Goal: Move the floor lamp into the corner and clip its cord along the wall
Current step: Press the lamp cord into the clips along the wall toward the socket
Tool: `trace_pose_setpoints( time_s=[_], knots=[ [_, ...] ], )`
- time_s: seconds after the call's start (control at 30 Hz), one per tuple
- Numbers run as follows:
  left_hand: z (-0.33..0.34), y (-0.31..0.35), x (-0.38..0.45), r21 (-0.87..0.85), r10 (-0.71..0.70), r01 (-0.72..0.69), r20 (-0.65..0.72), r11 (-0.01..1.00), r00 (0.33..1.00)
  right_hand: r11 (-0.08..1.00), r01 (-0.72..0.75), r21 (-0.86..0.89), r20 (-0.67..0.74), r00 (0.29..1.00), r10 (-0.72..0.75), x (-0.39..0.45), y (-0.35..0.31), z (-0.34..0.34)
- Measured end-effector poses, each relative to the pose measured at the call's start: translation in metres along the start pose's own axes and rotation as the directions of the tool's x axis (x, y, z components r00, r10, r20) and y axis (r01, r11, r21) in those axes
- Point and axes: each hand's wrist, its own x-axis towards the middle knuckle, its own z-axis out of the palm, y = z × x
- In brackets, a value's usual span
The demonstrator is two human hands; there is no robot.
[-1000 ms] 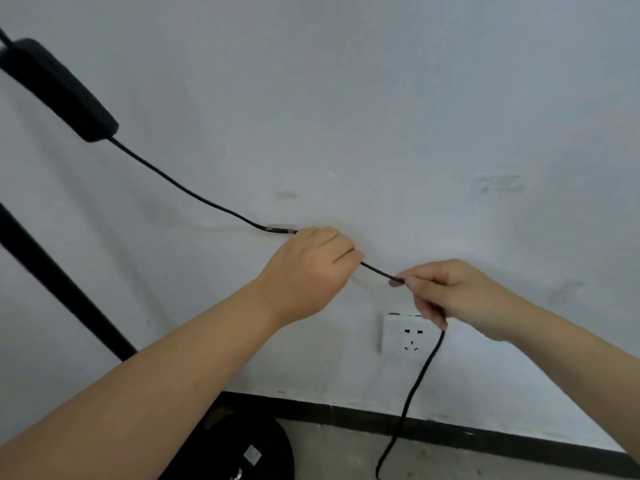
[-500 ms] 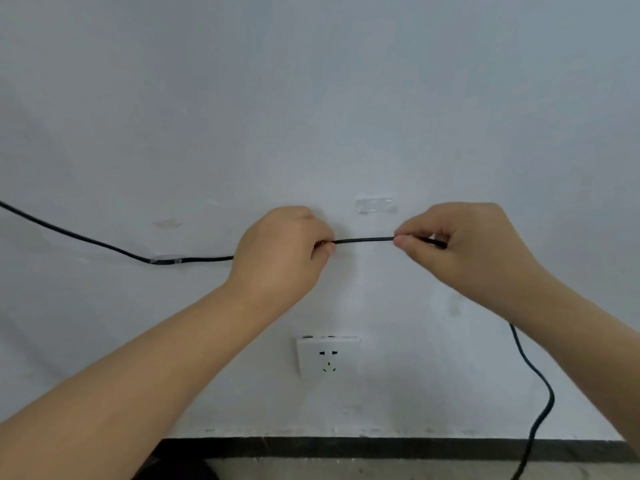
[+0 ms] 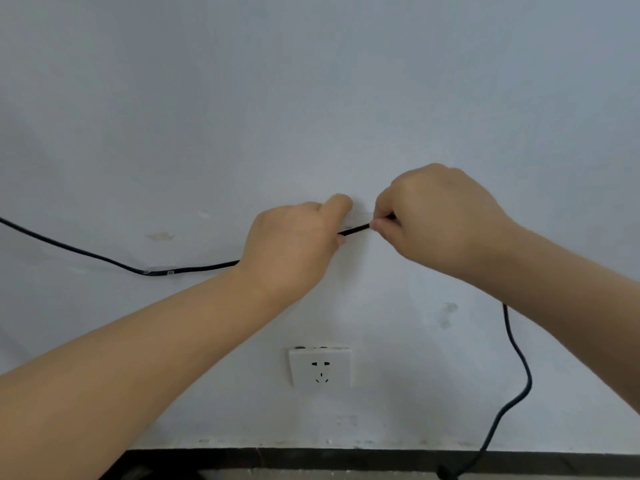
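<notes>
From the head camera, both hands are raised against the pale wall [image 3: 311,98], close together and level with each other. The left hand [image 3: 294,244] is curled around the black cord [image 3: 194,268], which disappears under its palm; its thumb points up and presses toward the wall, while the other fingers are hidden, so how tightly they hold cannot be told. The right hand [image 3: 440,220] pinches the cord between thumb and forefinger just right of the left hand. Only a short bare stretch of cord shows between the two hands, taut and rising slightly toward the right one. To the left of the left hand the cord runs nearly flat along the wall, passes through a small clear clip [image 3: 161,271], then climbs away out of view. Below the right forearm the slack drops in a loose curve to the dark skirting [image 3: 346,459]. A white socket [image 3: 320,367] sits on the wall well below the gap between the hands. The lamp is not in view. No second clip can be made out where the hands meet; the left thumb may cover one. In my judgement the coming move turns on that short span: its long axis lies almost horizontal, flat to the wall, and the left thumb is nearest for pressing it home while the right hand keeps tension.
</notes>
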Motion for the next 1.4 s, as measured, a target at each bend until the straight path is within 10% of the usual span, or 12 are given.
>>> trace_pose_setpoints(
  time_s=[0.47,0.7,1.0,1.1,1.2,1.4],
  knots=[
    [0.005,-0.003,0.006,-0.103,0.091,-0.105,-0.134,0.989,0.987,0.885,-0.077,0.46,-0.018,0.995,0.096,0.002,0.02,0.005],
    [0.013,-0.004,0.002,0.049,0.197,-0.191,-0.249,0.98,0.948,0.954,0.209,0.213,-0.273,0.951,-0.147,0.005,0.028,0.011],
    [0.007,-0.001,0.007,0.288,0.323,-0.266,-0.169,0.92,0.931,0.932,0.156,0.326,-0.477,0.879,0.02,-0.028,0.035,0.058],
    [0.014,0.002,0.007,0.212,0.436,-0.393,-0.224,0.895,0.872,0.801,-0.001,0.598,-0.333,0.909,0.25,-0.045,0.032,0.071],
    [0.023,0.007,0.009,0.103,0.432,-0.421,-0.282,0.901,0.856,0.436,-0.17,0.884,-0.04,0.901,0.433,-0.065,0.039,0.078],
    [0.046,0.018,-0.001,0.223,0.415,-0.351,-0.43,0.909,0.802,0.153,-0.306,0.94,0.193,0.843,0.503,-0.114,0.042,0.098]
  ],
)
